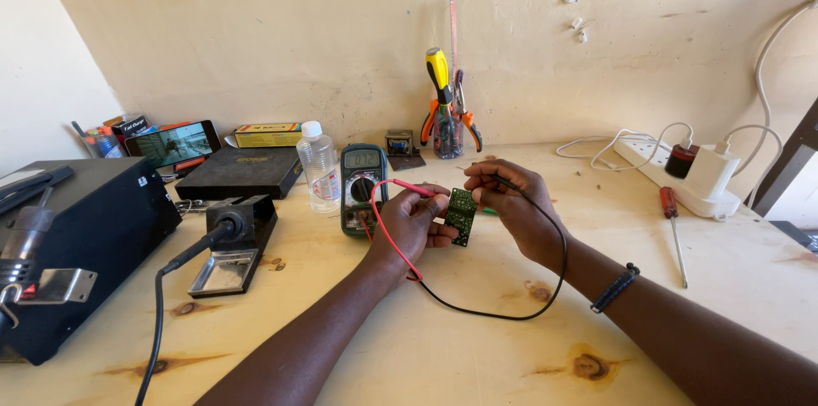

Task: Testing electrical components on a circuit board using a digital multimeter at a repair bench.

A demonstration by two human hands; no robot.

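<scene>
Green board partly hidden by fingers, held upright, long axis near vertical. Board and red probe pinched by left hand; black probe tip hidden in closed right hand.

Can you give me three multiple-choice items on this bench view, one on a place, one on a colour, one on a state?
1. Where does the multimeter lie?
A. on the table behind the left hand
B. on the black box at the left
C. beside the power strip

2. What colour is the circuit board held between the hands?
A. blue
B. green
C. brown

3. How is the soldering iron?
A. held in the right hand
B. lying loose on the table
C. resting in its stand

Answers:
1 A: the meter sits on the wooden table just beyond the left hand.
2 B: the board shows green between the left hand and the right hand.
3 C: the iron's tip end sits in the black stand, and neither hand touches it.
</scene>
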